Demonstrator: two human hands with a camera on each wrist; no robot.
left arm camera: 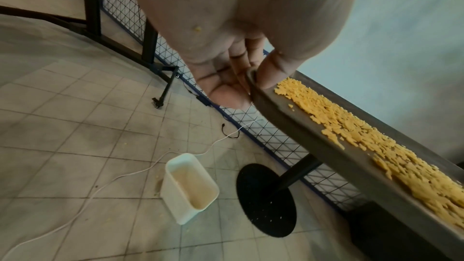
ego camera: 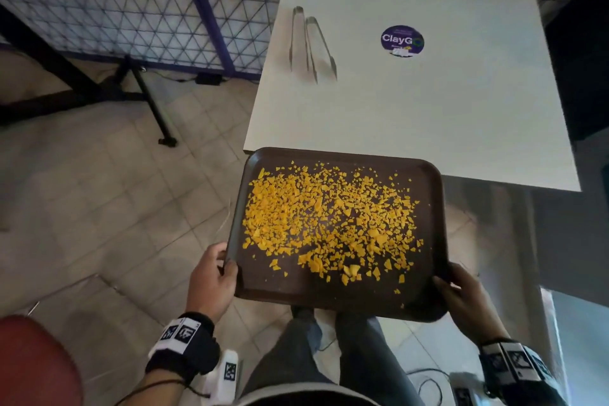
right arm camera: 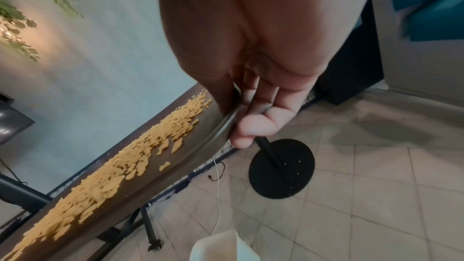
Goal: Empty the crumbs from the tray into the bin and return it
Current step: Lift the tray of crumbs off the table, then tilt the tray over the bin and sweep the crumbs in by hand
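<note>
A dark brown tray (ego camera: 333, 298) is held level in the air just in front of the white table (ego camera: 428, 102), over my legs. Yellow crumbs (ego camera: 329, 217) cover most of it. My left hand (ego camera: 214, 277) grips the tray's near left rim, thumb on top and fingers under (left arm camera: 231, 90). My right hand (ego camera: 461, 293) grips the near right rim the same way (right arm camera: 253, 118). A white rectangular bin (left arm camera: 188, 188) stands open on the tiled floor beside the table's black round base (left arm camera: 266, 199); its corner (right arm camera: 220, 245) shows in the right wrist view.
Two metal tongs (ego camera: 309, 43) and a round purple sticker (ego camera: 402, 40) lie on the table. A wire mesh fence (ego camera: 131, 3) with black legs runs behind. A white cable (left arm camera: 100, 186) trails across the floor by the bin. A red seat (ego camera: 29, 362) is at my left.
</note>
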